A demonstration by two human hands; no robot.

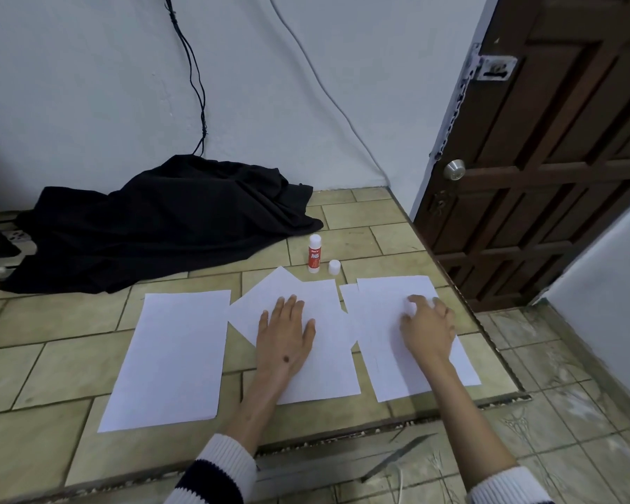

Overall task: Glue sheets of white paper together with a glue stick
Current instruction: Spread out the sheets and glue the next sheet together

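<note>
On the tiled floor: glue stick (314, 253), upright, uncapped, cap (334, 267) just beside it, beyond the paper sheets (317, 343). Left hand (286, 327) spread flat on the middle sheets; right hand (428, 323) curled, pinching the right stack (397, 343). Both hands about equally near the stick.

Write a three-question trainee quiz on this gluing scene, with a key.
1. True or false: the glue stick stands upright with its cap off beside it.
2. Which hand lies flat on the middle paper stack? A) left hand B) right hand
3. Fill in: behind the left sheet, a black ____ lies on the tiled floor.

Key: 1 true; 2 A; 3 cloth. The right hand's fingers are bent on the right stack; whether they pinch paper is unclear.
</note>
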